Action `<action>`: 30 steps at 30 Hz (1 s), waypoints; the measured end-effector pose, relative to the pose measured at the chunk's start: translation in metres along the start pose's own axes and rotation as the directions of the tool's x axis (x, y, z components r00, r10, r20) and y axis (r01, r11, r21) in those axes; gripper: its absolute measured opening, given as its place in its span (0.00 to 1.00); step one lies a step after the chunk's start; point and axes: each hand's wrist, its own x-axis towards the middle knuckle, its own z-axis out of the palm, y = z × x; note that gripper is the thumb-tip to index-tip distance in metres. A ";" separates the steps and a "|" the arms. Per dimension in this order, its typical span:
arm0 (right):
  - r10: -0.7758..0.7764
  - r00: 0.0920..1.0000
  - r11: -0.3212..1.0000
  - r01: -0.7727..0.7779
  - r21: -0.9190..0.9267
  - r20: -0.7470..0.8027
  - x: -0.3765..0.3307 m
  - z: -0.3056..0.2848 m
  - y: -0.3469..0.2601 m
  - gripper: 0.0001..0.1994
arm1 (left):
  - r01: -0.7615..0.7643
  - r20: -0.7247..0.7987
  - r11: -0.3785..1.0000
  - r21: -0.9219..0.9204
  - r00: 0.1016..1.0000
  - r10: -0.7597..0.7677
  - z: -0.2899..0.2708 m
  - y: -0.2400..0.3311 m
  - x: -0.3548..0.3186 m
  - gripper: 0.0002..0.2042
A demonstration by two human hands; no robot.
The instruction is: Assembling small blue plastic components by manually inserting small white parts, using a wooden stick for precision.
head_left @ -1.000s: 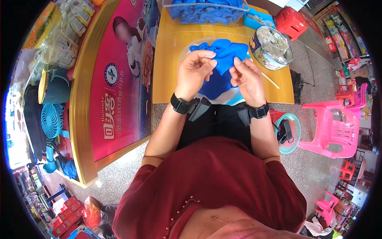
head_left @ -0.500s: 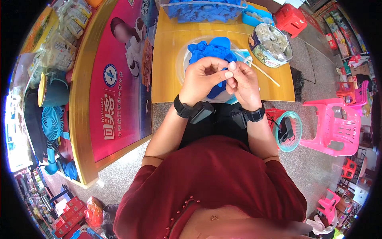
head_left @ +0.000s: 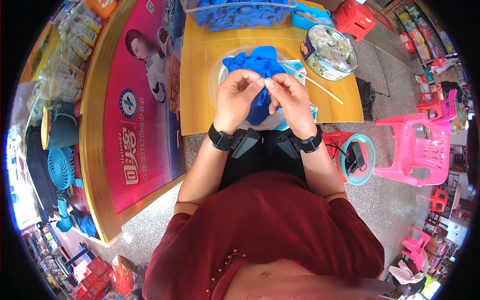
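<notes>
My left hand (head_left: 237,97) and my right hand (head_left: 292,100) meet thumb to thumb over a round pale basin (head_left: 215,85). Each is closed in a pinch; whatever lies between the fingertips is too small to make out. Behind and below them, a heap of blue cloth pieces (head_left: 260,62) fills the basin, and some blue shows between the hands. A light blue and white packet (head_left: 295,67) lies by the heap's right side, partly hidden by my right hand. From it a thin pale stick (head_left: 325,90) slants toward the right.
A clear bin of blue pieces (head_left: 240,17) stands at the table's far edge, beside a blue tray (head_left: 310,19). A round tin of wrapped bits (head_left: 330,52) sits right. Beyond are a turquoise basket (head_left: 370,165) and pink chair (head_left: 417,150). A pink-sided counter (head_left: 145,135) flanks the left.
The hands have turned so both thumb tips meet evenly, and my right fingers have drawn slightly apart from the left. The whole view has shifted a little.
</notes>
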 end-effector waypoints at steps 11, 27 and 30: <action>0.047 0.999 0.989 -0.043 0.143 -0.025 0.001 -0.004 0.006 0.09 | 0.139 0.106 0.985 -0.103 0.986 -0.128 0.011 0.018 -0.005 0.06; -0.045 0.992 0.836 0.102 -0.539 0.118 0.017 -0.044 0.000 0.09 | 0.212 -0.001 0.973 0.088 0.977 -0.213 -0.020 0.008 0.008 0.06; -0.320 0.947 0.558 0.195 -0.806 0.008 0.053 -0.106 -0.028 0.08 | 0.226 -0.043 0.967 0.120 0.974 -0.222 -0.028 0.012 0.005 0.06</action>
